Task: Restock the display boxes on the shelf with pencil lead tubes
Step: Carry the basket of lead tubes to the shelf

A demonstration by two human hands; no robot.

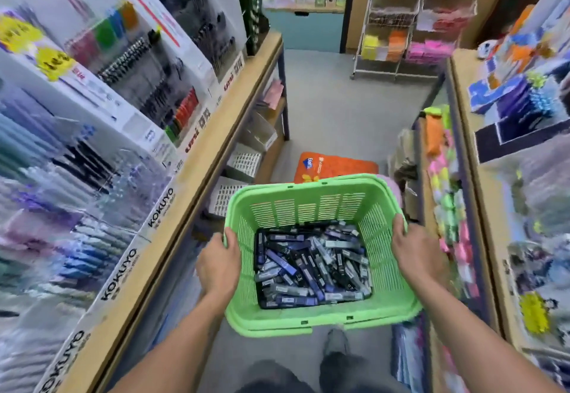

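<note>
Left hand and right hand each grip a side rim of the green basket, carried level so the pencil lead tubes stay put. Shelf on left, nothing restocked yet.

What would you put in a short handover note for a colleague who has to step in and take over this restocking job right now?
Left hand grips the left rim of the green basket; right hand grips the right rim. The basket is held up in the aisle between two shelving units.
The pencil lead tubes lie in a loose pile on the basket floor.
Done: the stock is gathered and being carried. No tube is in either hand.
Left: find the display boxes (the picture is too blurred to pick them out on the shelf at left), set the basket down, and fill them with tubes.
</note>
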